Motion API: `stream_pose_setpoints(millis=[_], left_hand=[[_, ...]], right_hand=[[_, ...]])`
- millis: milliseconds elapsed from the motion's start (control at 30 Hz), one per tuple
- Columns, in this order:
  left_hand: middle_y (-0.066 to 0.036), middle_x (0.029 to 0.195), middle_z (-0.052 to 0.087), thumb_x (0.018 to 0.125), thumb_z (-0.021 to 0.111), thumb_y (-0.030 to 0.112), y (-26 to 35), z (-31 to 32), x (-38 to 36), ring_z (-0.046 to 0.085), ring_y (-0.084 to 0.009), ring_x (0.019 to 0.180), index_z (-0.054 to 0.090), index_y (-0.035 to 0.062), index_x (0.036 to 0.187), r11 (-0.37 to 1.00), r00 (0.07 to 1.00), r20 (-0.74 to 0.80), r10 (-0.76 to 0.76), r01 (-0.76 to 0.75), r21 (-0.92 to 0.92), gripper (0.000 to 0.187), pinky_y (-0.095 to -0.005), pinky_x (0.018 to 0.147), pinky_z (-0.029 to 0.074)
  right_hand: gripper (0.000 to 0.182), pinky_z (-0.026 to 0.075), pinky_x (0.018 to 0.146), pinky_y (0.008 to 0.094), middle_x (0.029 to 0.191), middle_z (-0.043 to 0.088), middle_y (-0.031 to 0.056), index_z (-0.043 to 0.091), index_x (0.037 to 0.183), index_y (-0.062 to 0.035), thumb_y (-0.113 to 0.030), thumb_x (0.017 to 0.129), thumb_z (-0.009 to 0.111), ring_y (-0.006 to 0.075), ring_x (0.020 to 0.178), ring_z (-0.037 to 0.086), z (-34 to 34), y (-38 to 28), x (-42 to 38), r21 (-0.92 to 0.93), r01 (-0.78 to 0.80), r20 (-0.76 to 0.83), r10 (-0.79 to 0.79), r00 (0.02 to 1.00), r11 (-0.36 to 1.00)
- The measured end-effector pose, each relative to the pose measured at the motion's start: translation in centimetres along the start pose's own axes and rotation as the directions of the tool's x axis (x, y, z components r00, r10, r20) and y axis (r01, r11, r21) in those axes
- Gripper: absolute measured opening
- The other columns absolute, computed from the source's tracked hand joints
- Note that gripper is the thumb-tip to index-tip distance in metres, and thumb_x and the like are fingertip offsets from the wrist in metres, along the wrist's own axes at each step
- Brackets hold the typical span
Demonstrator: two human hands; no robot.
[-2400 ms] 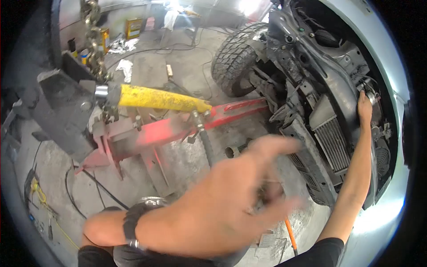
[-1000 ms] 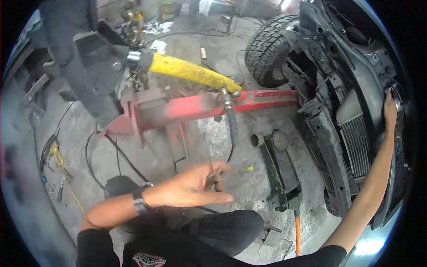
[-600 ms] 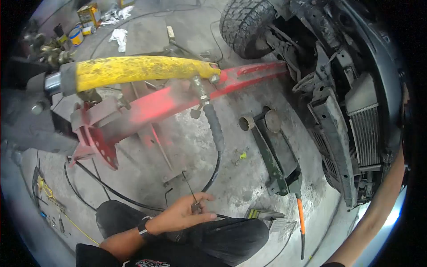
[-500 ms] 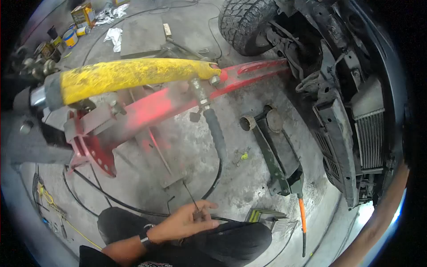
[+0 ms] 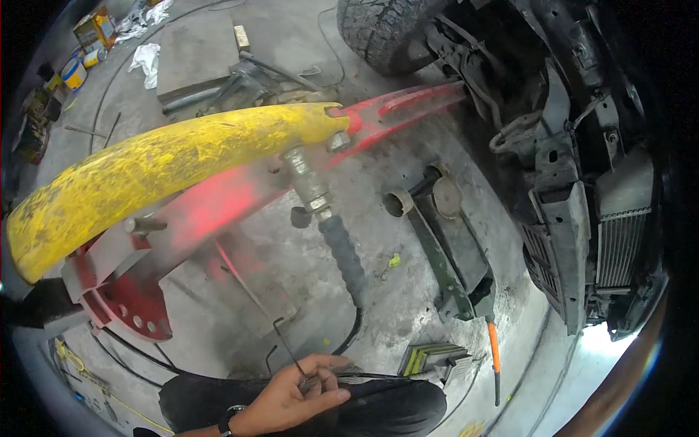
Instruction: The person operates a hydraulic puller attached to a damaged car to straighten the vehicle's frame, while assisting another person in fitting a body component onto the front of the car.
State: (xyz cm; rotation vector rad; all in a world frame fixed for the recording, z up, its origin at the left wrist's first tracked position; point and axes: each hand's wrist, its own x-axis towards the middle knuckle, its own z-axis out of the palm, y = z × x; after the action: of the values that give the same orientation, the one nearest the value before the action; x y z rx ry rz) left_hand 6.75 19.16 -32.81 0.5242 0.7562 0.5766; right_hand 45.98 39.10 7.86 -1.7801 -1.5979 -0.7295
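Observation:
My left hand (image 5: 295, 397), with a watch on the wrist, is low in the middle over my dark-trousered leg. Its fingers are closed around a thin metal hex key (image 5: 290, 349), whose short bent end points up and away. Of my right side only the forearm (image 5: 619, 375) shows at the right edge; the hand is out of view. Ahead of my left hand a red steel beam (image 5: 218, 200) slants toward the vehicle. Along it lies a worn yellow cylinder (image 5: 175, 149) with a metal fitting (image 5: 309, 182) and a black hose (image 5: 346, 262).
A green floor jack (image 5: 440, 266) with an orange-sleeved handle (image 5: 494, 349) lies right of centre. The vehicle's tyre (image 5: 386, 36) and exposed radiator (image 5: 622, 247) are on the right. Sanding pads or plates (image 5: 429, 357) lie beside my knee. Cans (image 5: 73, 73) stand far left.
My view has shifted, so the beam and yellow cylinder appear larger and further left. My left hand sits lower in view, and more of the hex key shows above its fingers.

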Motion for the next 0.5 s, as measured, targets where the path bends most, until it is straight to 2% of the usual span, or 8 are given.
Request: stream_pose_setpoints(millis=[233, 333, 433, 500], left_hand=[[0.002, 0.082, 0.055, 0.086, 0.065, 0.008, 1.7, -0.3, 0.8, 0.049, -0.002, 0.072, 0.049, 0.0012, 0.125, 0.998, 0.999, -0.013, -0.05, 0.051, 0.048, 0.043, -0.0189, 0.066, 0.04], [-0.002, 0.08, 0.056, 0.084, 0.064, 0.01, 1.3, -0.4, 0.8, 0.053, -0.0096, 0.065, 0.051, -0.0004, 0.12, 0.987, 0.999, -0.017, -0.037, 0.034, -0.16, 0.039, -0.0234, 0.06, 0.043], [0.005, 0.08, 0.046, 0.085, 0.064, 0.004, 1.4, -0.3, 1.1, 0.039, 0.0005, 0.064, 0.043, 0.0007, 0.127, 0.982, 0.998, 0.032, -0.052, 0.057, -0.178, 0.047, -0.014, 0.058, 0.033], [0.004, 0.079, 0.047, 0.085, 0.063, 0.003, 1.4, -0.4, 1.2, 0.04, 0.0001, 0.064, 0.044, 0.0004, 0.126, 0.982, 0.998, 0.029, -0.057, 0.061, -0.176, 0.046, -0.0141, 0.058, 0.032]], right_hand=[[0.052, 0.041, 0.094, 0.0394, 0.124, 0.053, 0.0218, 0.053, 0.124, -0.0005, -0.039, 0.094, 0.038, 0.0321, 0.111, 0.052, 0.4, -0.2, -0.2, -0.007, 0.021, -0.024, -0.021, 0.999, 1.0], [0.052, 0.04, 0.095, 0.039, 0.124, 0.053, 0.0214, 0.053, 0.125, -0.0012, -0.04, 0.094, 0.037, 0.0317, 0.112, 0.052, 0.9, -0.1, -0.4, -0.009, 0.023, -0.024, -0.024, 0.999, 1.0], [0.052, 0.04, 0.095, 0.0387, 0.125, 0.053, 0.021, 0.053, 0.125, -0.0018, -0.04, 0.094, 0.037, 0.0313, 0.113, 0.051, 1.4, -0.1, -0.3, -0.009, 0.03, -0.025, -0.03, 0.999, 1.0], [0.052, 0.039, 0.096, 0.0385, 0.125, 0.053, 0.0207, 0.052, 0.125, -0.0022, -0.04, 0.094, 0.037, 0.0311, 0.113, 0.051, 1.6, 0.1, -0.5, -0.006, 0.029, -0.028, -0.029, 0.999, 1.0]])
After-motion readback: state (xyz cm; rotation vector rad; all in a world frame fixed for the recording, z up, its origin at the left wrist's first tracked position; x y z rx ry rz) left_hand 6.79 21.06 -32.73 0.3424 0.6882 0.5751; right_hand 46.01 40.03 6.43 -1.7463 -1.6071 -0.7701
